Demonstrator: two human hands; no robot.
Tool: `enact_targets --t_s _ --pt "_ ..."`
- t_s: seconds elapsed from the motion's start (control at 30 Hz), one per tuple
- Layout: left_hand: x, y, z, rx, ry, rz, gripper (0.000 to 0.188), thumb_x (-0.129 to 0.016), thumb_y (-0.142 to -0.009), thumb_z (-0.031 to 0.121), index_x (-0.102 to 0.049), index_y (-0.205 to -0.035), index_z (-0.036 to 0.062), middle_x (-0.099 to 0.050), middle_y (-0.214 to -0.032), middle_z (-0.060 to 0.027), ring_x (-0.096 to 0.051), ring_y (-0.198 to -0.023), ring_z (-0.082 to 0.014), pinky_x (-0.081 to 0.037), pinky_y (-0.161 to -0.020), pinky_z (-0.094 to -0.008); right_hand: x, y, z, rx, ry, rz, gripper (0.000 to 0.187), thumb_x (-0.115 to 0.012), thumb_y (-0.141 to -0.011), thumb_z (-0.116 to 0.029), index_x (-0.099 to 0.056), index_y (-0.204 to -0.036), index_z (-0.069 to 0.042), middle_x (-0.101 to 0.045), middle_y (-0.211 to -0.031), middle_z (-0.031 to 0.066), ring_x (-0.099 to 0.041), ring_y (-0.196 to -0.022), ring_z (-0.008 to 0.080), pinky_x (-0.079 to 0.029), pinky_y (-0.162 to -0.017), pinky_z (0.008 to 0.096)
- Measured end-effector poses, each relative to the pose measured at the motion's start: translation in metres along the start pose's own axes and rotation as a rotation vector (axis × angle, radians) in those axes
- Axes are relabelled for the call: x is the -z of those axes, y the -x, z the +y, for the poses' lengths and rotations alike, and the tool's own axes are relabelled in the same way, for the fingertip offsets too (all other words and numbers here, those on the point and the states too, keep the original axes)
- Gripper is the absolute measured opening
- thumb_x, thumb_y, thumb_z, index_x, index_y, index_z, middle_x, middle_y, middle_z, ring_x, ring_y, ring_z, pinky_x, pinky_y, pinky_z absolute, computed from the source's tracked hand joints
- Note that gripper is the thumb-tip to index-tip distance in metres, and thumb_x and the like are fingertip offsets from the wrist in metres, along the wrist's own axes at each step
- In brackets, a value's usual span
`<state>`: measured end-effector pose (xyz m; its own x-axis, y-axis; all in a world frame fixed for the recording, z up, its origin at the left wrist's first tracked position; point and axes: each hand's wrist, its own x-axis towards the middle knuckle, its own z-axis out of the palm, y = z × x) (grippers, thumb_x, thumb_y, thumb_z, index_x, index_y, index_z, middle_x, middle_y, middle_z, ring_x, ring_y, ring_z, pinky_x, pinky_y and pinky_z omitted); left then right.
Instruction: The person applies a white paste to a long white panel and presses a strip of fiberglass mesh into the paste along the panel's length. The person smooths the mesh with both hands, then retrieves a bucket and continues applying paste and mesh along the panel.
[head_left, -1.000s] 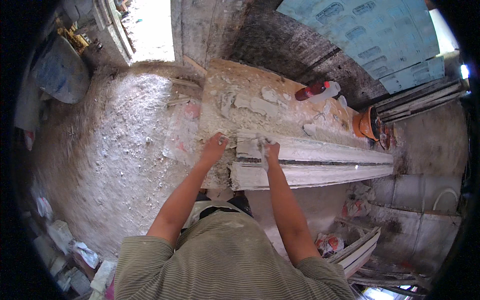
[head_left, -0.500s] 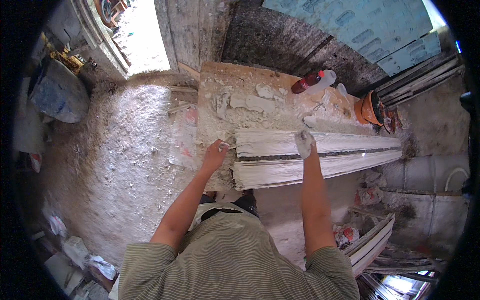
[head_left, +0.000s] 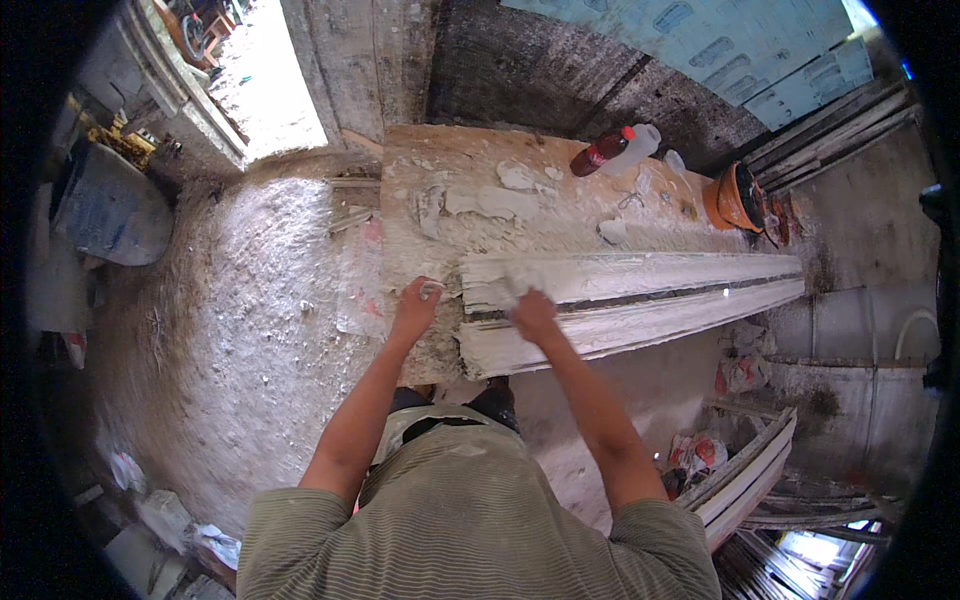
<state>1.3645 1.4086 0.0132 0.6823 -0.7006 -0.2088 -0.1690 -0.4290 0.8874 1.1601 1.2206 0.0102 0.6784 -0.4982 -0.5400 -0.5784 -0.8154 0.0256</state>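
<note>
Curling left grip [head_left: 413,308] round a small white lump [head_left: 431,290], just left of the long white strips [head_left: 650,275]. My right grip [head_left: 535,316] blurs over the strips' left end; can't tell how open or what's held. I'd judge a surfacing pass; next move wants light, even contact. Strips lie along the counter's [head_left: 440,147] near edge.

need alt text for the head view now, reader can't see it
A person's blurred right hand is over two long white strips along a messy table, while the left hand curls beside their left end. The person wears a striped shirt; a red-capped bottle and orange bucket are beyond.
</note>
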Motion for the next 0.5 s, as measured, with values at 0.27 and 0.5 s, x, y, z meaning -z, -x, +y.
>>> enact_targets --t_s 0.27,0.5 --pt "0.013 0.008 0.002 0.074 -0.066 0.053 0.034 -0.065 -0.089 0.026 -0.063 -0.110 0.0000 -0.065 -0.105 -0.0253 -0.061 -0.103 -0.0378 -0.047 -0.088 -0.0429 0.021 0.036 -0.104 -0.070 -0.161 0.252 0.039 -0.063 -0.083 -0.039 -0.073 -0.084 -0.001 -0.065 -0.093 0.0202 -0.063 -0.091 0.0359 -0.052 -0.074 0.0480" --pt "0.016 0.009 0.003 0.005 0.038 0.026 0.031 -0.064 -0.089 0.022 -0.063 -0.112 0.0011 -0.067 -0.104 -0.0231 -0.064 -0.101 -0.0357 -0.047 -0.089 -0.0408 0.069 0.014 -0.132 -0.148 -0.428 0.134 0.045 -0.057 -0.087 -0.042 -0.074 -0.089 0.000 -0.066 -0.097 0.0222 -0.063 -0.100 0.0397 -0.050 -0.081 0.0524"
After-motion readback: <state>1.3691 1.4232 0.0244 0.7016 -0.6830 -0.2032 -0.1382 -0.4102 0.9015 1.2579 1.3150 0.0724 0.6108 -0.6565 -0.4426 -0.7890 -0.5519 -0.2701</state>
